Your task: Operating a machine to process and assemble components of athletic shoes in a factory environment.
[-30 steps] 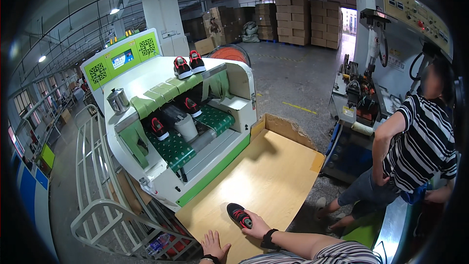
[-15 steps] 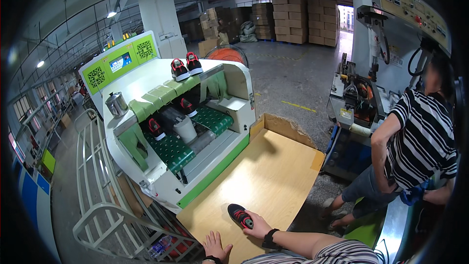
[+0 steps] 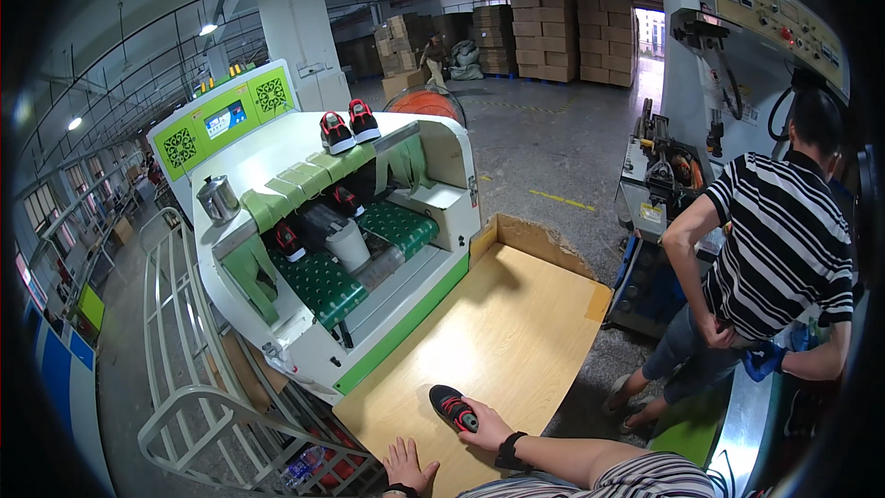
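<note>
A black sneaker with red laces (image 3: 451, 407) rests on the light wooden tabletop (image 3: 516, 314), its toe pointing away from me to the left. My right hand (image 3: 486, 426) is closed around its heel end, and something grey-green shows in the shoe's opening. My left hand (image 3: 408, 466) lies flat with fingers spread on the tabletop's near left edge, holding nothing. Beyond the table stands a white and green conveyor machine (image 3: 387, 350). Two black and red shoes (image 3: 349, 128) sit on its top, and further shoes (image 3: 289, 242) lie on its green belts (image 3: 323, 286).
A metal pot (image 3: 218, 200) stands on the machine's left corner. Bent metal rails (image 3: 198, 397) run along the left. At right, a co-worker in a striped shirt (image 3: 784, 249) stands before another machine (image 3: 756, 18). Stacked cartons (image 3: 544, 37) line the back.
The shoes on the belts have shifted slightly back into the machine. At right the co-worker has turned and leaned toward the left. Another person has appeared near the far cartons. My hands stay put.
</note>
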